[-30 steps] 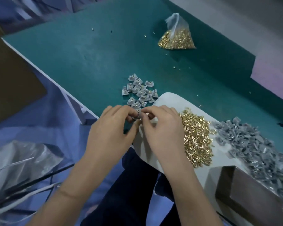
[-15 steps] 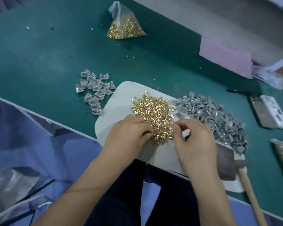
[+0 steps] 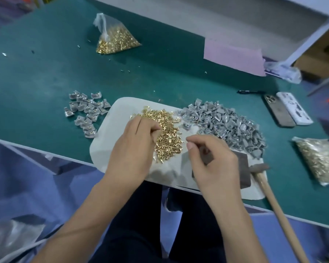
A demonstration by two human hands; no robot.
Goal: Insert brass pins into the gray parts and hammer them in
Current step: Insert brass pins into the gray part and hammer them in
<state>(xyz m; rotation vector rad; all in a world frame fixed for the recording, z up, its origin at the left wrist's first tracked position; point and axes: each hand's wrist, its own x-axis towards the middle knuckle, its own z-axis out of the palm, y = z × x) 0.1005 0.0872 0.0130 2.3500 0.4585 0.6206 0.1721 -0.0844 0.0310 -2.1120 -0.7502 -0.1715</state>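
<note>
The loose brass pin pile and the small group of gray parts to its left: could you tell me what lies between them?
Only bare white mat and a strip of green table, in the head view.

Two phones [image 3: 287,109] lie side by side on the green table [image 3: 36,82], far off to the right of my hands. A pink sheet [image 3: 234,57] lies on the table beyond my hands. A crumpled clear plastic wrap [image 3: 283,70] sits past the pink sheet, further right. My dark trousers [image 3: 133,224] show under my arms.
</note>
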